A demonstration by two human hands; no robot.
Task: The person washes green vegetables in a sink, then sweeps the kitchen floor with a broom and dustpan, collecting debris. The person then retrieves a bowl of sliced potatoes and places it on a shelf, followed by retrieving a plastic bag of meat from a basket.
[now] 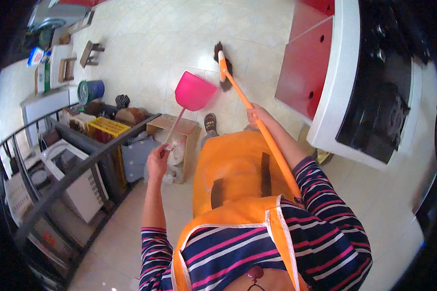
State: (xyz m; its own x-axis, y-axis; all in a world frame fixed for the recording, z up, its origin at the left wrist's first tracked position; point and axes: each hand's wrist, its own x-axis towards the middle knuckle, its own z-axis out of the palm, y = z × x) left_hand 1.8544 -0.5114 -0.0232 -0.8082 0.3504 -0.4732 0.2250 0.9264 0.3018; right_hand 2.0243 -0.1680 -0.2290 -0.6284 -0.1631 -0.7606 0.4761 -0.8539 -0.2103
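Observation:
My left hand (158, 160) is closed on the upper end of a thin handle that leads to a pink dustpan (193, 91), held out in front over the tiled floor. My right hand (259, 115) grips the orange handle of a broom (240, 92); the handle's upper end reaches back under my right arm. The broom's head, with dark bristles, is at the floor to the right of the dustpan, a short gap apart from it. An orange apron (236, 167) covers my front, and one shoe (210, 122) shows below the dustpan.
Red cabinets (306, 69) and a white-edged counter (331, 102) with a black stove (382, 91) stand at right. A dark metal rack (76, 163) holds baskets at left, beside an open cardboard box (191, 145). Farther off are a blue bin (94, 90) and a small wooden stool (89, 54).

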